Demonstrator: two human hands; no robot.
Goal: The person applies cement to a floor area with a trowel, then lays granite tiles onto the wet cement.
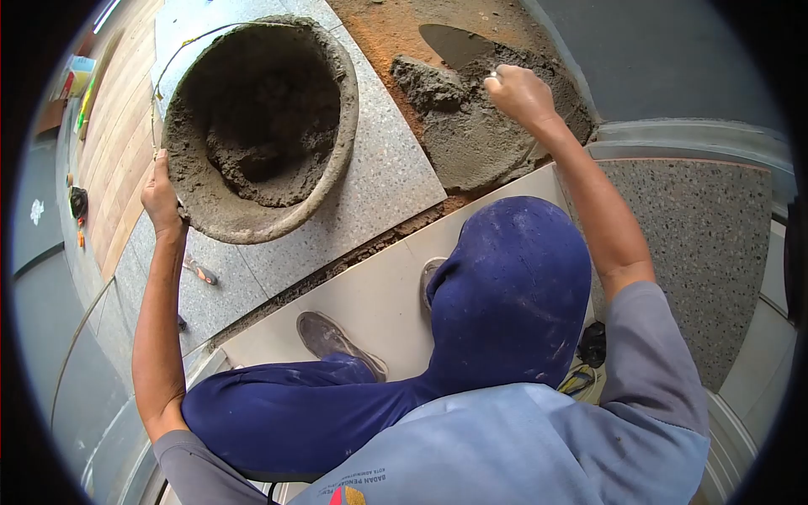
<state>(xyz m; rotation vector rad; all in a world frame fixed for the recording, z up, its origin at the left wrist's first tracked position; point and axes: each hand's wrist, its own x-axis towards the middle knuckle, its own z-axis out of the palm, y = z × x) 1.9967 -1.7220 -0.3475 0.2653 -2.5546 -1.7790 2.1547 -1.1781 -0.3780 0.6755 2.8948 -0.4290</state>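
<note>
A mortar-caked bucket (187, 156) is tipped with its mouth facing me, and wet grey mortar (273, 168) lies inside it. My left hand (160, 200) grips the bucket at its left rim, close to the wire handle. My right hand (520, 94) is closed around the handle of a trowel (454, 45), most of which the fingers hide. The trowel's dark blade reaches left over a bed of spread mortar (475, 147). A thicker lump of mortar (427, 84) sits just below the blade, on the orange-brown soil.
Speckled grey tiles (391, 156) lie under and beside the bucket. A loose speckled slab (682, 236) is at right, by the wall. A small hand tool (200, 271) rests on the tiles below the bucket. My shoe (332, 337) stands on a pale step (396, 286).
</note>
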